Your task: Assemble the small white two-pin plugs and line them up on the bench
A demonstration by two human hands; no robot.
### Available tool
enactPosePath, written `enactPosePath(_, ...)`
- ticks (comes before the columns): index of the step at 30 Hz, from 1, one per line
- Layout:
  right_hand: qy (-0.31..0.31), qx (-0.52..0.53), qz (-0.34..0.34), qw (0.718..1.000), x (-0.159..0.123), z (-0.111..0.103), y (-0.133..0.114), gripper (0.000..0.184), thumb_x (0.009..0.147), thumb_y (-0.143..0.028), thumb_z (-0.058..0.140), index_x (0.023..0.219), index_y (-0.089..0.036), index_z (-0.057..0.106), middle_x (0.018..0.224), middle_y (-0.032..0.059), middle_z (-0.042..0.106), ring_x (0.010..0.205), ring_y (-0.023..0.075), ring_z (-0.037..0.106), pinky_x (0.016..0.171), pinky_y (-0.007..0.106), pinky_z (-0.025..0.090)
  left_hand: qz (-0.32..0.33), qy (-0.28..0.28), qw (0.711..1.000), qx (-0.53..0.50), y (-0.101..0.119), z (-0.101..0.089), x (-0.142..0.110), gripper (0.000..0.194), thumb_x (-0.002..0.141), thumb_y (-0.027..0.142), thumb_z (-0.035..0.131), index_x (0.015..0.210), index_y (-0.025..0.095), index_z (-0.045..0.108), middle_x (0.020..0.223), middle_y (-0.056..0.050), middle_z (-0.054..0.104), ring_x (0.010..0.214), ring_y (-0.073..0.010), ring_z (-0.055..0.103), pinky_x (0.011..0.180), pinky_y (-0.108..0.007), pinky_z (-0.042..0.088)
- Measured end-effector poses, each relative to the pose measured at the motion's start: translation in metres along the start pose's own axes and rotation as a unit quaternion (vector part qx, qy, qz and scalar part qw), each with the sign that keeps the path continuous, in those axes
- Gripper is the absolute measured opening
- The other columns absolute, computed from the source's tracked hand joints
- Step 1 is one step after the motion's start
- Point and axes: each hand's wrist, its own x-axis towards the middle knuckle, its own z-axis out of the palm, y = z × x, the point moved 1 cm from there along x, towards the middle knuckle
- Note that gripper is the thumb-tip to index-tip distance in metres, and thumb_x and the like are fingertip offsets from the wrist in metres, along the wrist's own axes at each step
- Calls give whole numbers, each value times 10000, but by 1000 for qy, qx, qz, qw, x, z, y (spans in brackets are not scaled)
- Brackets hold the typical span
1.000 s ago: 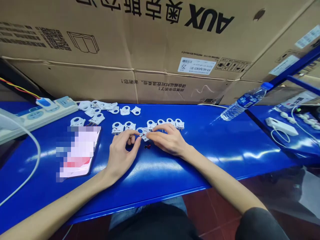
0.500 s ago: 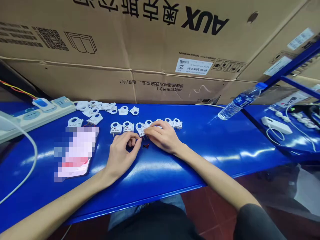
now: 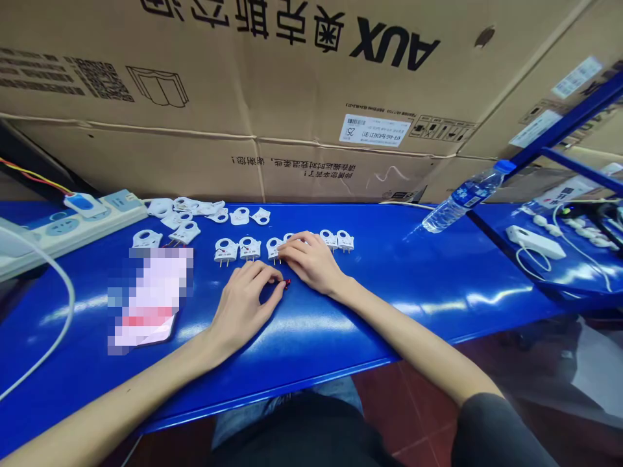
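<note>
Possibly the smallest thing here is the easiest to lose: the tiny red part (image 3: pixel 287 283) lies on the counter (image 3: pixel 418 285) at the tips of the left hand (image 3: pixel 242 299), whose thumb and forefinger nearly meet. Whether that grip has hold of it I cannot tell; an off-centre pinch could flick it across the glossy blue surface, which looks slick enough to let it skid. The right hand (image 3: pixel 314 261) has its fingers curled over a row of white pieces, its fingertips against or just beside the ring-shaped white piece (image 3: pixel 274 249); how firm that grip is stays hidden behind the knuckles. A careless sideways push could knock the neighbouring pieces askew, since they seem light, and the thin metal prongs jutting from their lower edges might bend or scratch the finish. Each looks like moulded matte plastic, a round hole above a squarish body, with something dark and reddish visible inside the nearby pair (image 3: pixel 238 248) to the left. Behind stands creased brown cardboard (image 3: pixel 302 175), dull beside the shine, while a clear ribbed bottle (image 3: pixel 460 200) leans at the right, where a bump might roll it.
</note>
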Motion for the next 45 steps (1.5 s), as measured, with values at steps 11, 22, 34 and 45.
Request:
enactPosePath(11, -2, 15, 17, 1000, -1, -2, -2, 209, 1032, -203, 542, 1168, -220, 699, 1279, 76, 710, 1241, 261, 539, 1042, 459, 449, -22, 48, 979, 194, -12, -15, 11, 227, 1025, 330, 447, 1078, 201, 627, 1009, -103, 682, 1000, -323, 613, 841, -441, 421)
enactPosePath(22, -12, 10, 20, 1000, -1, -5, -4, 252, 1040, -199, 505, 1201, -211, 698, 1258, 85, 712, 1209, 276, 540, 1019, 469, 465, -58, 48, 973, 218, -27, -23, 16, 232, 977, 294, 477, 1076, 187, 657, 1022, -152, 647, 1055, -385, 578, 874, -499, 400)
enactPosePath(34, 26, 18, 19, 999, -4, -7, -6, 268, 1028, -227, 536, 1269, -183, 643, 1278, 109, 700, 1210, 280, 556, 1034, 462, 463, 29, 78, 956, 281, -25, -17, 12, 216, 1016, 285, 483, 1038, 174, 667, 950, -99, 678, 937, -285, 592, 764, -399, 387)
enactPosePath(45, 58, 20, -20, 998, -7, -7, -10, 181, 1029, -292, 568, 1135, -213, 691, 1237, 93, 708, 1164, 257, 585, 982, 442, 473, 114, 107, 970, 187, -10, -14, 7, 133, 1001, 261, 582, 1057, 180, 671, 927, -58, 715, 879, -240, 612, 793, -377, 398)
